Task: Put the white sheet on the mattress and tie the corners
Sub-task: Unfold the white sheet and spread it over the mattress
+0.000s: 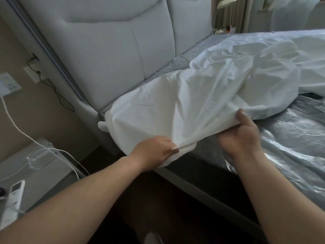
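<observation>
Over on the far left, a bedside table sits low against the wall, a white remote lying on it and a white cable trailing across its top. Next along, the padded headboard stands behind the bed. Now the left hand, down at the bed's near edge, fingers curled tight and pinching a bunched hem of the white sheet. That sheet is pulled over the mattress corner by the headboard and lies rumpled across the bed, heaped toward the middle. On to the right hand: thumb on top, fingers tucked under the cloth, gripping the sheet's edge just beside the left. Further right, the mattress lies bare, wrapped in shiny, wrinkled plastic.
</observation>
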The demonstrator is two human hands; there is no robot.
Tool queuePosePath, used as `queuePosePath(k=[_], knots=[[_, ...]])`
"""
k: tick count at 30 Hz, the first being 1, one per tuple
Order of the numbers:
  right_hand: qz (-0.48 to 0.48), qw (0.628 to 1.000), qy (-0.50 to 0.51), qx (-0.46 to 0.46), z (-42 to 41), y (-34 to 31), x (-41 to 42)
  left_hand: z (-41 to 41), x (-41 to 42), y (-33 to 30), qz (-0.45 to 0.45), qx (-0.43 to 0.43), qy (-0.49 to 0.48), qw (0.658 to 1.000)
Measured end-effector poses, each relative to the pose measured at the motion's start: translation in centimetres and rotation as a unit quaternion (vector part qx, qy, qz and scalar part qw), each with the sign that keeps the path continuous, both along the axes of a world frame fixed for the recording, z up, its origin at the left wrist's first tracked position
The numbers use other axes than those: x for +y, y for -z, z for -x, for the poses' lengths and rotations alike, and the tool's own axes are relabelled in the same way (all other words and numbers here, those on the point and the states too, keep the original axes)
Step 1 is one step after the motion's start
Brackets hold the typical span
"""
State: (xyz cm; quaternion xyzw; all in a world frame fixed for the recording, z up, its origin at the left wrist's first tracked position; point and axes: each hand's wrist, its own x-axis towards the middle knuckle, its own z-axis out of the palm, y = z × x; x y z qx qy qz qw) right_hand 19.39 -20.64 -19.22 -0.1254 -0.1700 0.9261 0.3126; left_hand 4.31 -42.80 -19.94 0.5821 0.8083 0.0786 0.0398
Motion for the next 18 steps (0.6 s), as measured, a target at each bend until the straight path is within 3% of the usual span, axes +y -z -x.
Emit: queuePosePath(k=[2, 5, 7, 8, 9, 10, 12, 13, 14, 15, 16, 18], knots=[[-0.129, 0.988, -0.045, 0.077, -1.3, -3.0, -1.5, -0.5, -0.1, 0.2, 0.004, -0.007, -0.008, 1.000], [-0.247, 0.956, -0.131, 0.090, -3.7, -4.6, -3.5, -1.3, 0.6, 0.2, 0.036, 0.004, 0.001, 0.999], [-0.279, 0.944, -0.175, -0.006, -4.7, -4.1, -4.4, -1.5, 0.5, 1.1, 0.126, 0.013, 0.025, 0.992], [-0.311, 0.926, -0.183, -0.105, -5.0, -3.6, -4.7, -1.7, 0.2, 1.9, 0.185, 0.016, 0.032, 0.982], [-0.370, 0.879, -0.193, -0.230, -5.1, -3.0, -4.8, -2.0, -0.1, 2.6, 0.238, 0.015, 0.036, 0.971], [-0.462, 0.781, -0.221, -0.358, -5.3, -2.4, -5.1, -2.2, -0.4, 3.3, 0.278, 0.008, 0.035, 0.960], [-0.619, 0.502, -0.331, -0.505, -5.6, -1.1, -5.6, -2.7, -1.1, 4.0, 0.324, -0.026, 0.021, 0.945], [-0.646, 0.418, -0.376, -0.516, -5.6, -0.6, -6.0, -2.8, -1.4, 4.2, 0.339, -0.045, 0.018, 0.940], [-0.647, 0.400, -0.394, -0.516, -5.6, -0.3, -6.5, -2.7, -1.6, 4.3, 0.342, -0.063, 0.018, 0.937], [-0.637, 0.423, -0.393, -0.511, -5.5, -0.5, -6.9, -2.3, -1.9, 4.3, 0.333, -0.080, 0.015, 0.939], [-0.620, 0.474, -0.371, -0.502, -5.3, -0.9, -7.3, -1.8, -2.1, 4.4, 0.317, -0.094, 0.005, 0.944], [-0.580, 0.615, -0.289, -0.449, -4.4, -1.9, -7.9, -0.5, -2.6, 4.1, 0.265, -0.104, -0.041, 0.958]])
